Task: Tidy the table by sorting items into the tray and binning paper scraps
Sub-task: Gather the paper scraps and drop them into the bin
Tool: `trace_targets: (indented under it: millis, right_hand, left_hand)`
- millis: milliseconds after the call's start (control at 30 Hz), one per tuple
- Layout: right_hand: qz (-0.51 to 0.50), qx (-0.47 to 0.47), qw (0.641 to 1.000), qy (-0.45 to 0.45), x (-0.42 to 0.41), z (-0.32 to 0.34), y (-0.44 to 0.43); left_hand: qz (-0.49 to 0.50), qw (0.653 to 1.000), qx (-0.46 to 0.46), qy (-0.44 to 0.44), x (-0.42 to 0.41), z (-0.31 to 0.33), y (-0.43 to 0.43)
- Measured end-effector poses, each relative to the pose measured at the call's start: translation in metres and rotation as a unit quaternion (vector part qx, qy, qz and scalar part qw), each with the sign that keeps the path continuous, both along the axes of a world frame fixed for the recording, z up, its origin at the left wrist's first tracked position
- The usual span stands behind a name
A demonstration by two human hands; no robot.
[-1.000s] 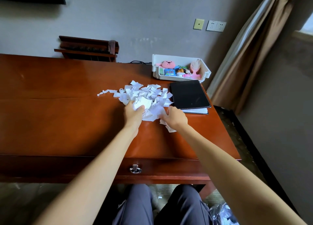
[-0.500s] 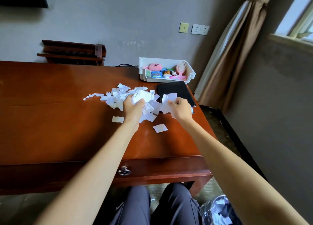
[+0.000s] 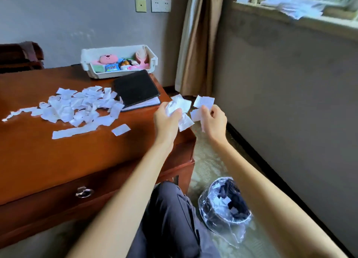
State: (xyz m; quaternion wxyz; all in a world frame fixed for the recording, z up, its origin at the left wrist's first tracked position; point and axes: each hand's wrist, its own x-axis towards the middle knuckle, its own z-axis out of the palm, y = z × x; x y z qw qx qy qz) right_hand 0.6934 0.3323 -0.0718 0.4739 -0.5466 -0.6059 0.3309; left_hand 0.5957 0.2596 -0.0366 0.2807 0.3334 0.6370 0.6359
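My left hand (image 3: pixel 168 120) grips a crumpled bunch of white paper scraps (image 3: pixel 179 107) over the table's right corner. Just past the table edge, my right hand (image 3: pixel 214 120) pinches a few more white scraps (image 3: pixel 203 102). A loose pile of torn paper scraps (image 3: pixel 77 106) still lies on the brown wooden table (image 3: pixel 58 157). On the floor below my right arm stands a bin (image 3: pixel 224 205) lined with a clear plastic bag, with scraps inside. The white tray (image 3: pixel 119 74) at the table's back edge holds a pink plush toy, a pink comb and other small items.
A black notebook (image 3: pixel 135 88) lies on the table in front of the tray. The table has a drawer with a metal pull (image 3: pixel 83 192). A brown curtain (image 3: pixel 195 44) hangs at the wall corner. My legs in dark trousers (image 3: pixel 170 219) are beside the bin.
Both hands lifted off the pile with scraps in them and moved right, past the table's right corner. The view swung right and the bin on the floor came into sight.
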Motion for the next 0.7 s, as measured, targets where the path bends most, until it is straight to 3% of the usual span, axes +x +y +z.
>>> trace_targets:
  millis: [133,367,700]
  right_hand:
    - [-0.07,-0.047,0.996,0.001,0.068,-0.041,0.006]
    - [-0.151,-0.152,0.972,-0.092,0.164,-0.126,0.01]
    - [-0.145,-0.362,0.904,-0.176,0.223,-0.266,0.026]
  left_hand:
    - [-0.096,0.994,-0.031,-0.038,0.066,-0.037,0.02]
    - [-0.181,0.967,-0.165,-0.072,0.155,-0.127,0.062]
    - [-0.237,0.898,-0.37,0.027,0.205,-0.262,0.113]
